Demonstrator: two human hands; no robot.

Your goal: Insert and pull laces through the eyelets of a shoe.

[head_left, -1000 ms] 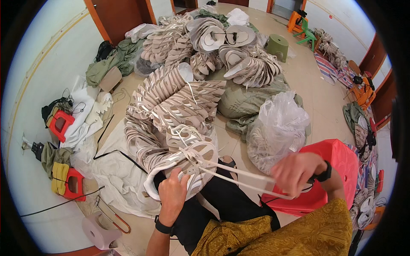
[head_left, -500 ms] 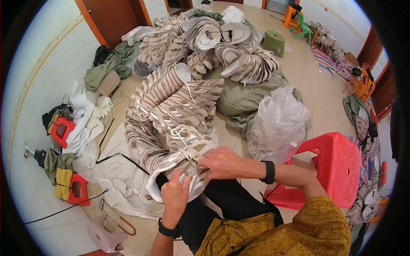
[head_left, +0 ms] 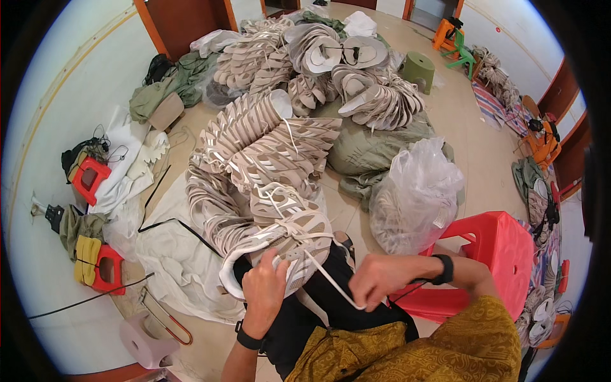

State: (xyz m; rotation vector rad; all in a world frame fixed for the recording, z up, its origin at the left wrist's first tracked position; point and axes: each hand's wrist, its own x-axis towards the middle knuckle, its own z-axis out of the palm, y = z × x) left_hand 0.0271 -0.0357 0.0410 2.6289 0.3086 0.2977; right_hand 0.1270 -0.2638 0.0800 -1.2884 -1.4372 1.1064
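On my lap lies a beige and white shoe upper (head_left: pixel 299 239), partly laced. My left hand (head_left: pixel 264 288) grips its edge near the pale collar, thumb on top. A white shoelace (head_left: pixel 331 279) runs taut from the upper down to the right, its end pinched in my right hand (head_left: pixel 374 280), which is apart from the upper. Just beyond, a big bundle of nested beige shoe uppers (head_left: pixel 254 143) stands against the one I hold. What the fingers under the upper do is hidden.
A red plastic stool (head_left: pixel 499 264) stands at my right, with a clear plastic bag (head_left: pixel 417 197) beyond it. More stacked uppers (head_left: pixel 375 95) lie on green sacks (head_left: pixel 366 146) ahead. White cloth (head_left: pixel 172 267) covers floor at left; a pink stool (head_left: pixel 145 340) stands near-left.
My right hand has moved from the upper down and to the right, drawing the shoelace out straight. My left hand keeps its hold on the upper. The view has shifted slightly.
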